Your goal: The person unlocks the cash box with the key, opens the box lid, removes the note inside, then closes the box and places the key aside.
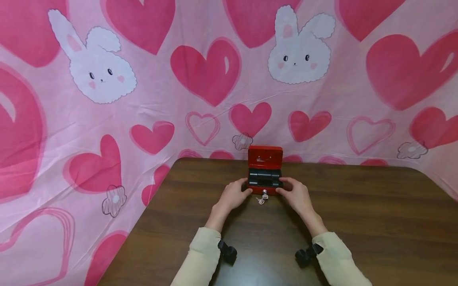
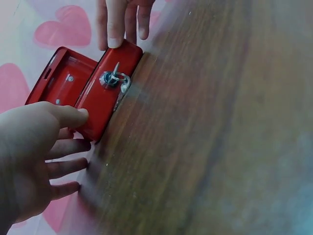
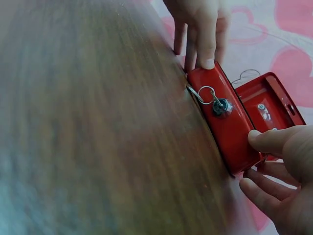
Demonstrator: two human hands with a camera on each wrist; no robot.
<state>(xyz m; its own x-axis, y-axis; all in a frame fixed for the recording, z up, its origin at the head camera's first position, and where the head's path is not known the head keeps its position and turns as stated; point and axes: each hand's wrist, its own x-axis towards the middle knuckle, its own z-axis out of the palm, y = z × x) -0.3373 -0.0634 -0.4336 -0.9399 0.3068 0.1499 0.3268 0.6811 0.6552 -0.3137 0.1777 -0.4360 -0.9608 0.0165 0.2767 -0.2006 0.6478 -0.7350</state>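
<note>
A small red metal cash box (image 1: 257, 191) stands on the table with its lid (image 1: 265, 156) raised at the back. Inside it lies a black tray (image 1: 264, 177). A key sits in the round front lock (image 3: 222, 107), and a ring with another key (image 1: 261, 200) dangles from it. My left hand (image 1: 234, 194) grips the box's left end, thumb on the front corner and fingers at the side. On the opposite end my right hand (image 1: 297, 195) holds it likewise, thumb against the front. In both wrist views the tray is hidden behind the box's front wall.
The box is near the back edge of a dark brown wooden table (image 1: 375, 214). Behind it hangs a pink cloth (image 1: 204, 24) with hearts and rabbits. A black wrist camera (image 1: 228, 253) is strapped to the left forearm, another (image 1: 307, 255) to the right.
</note>
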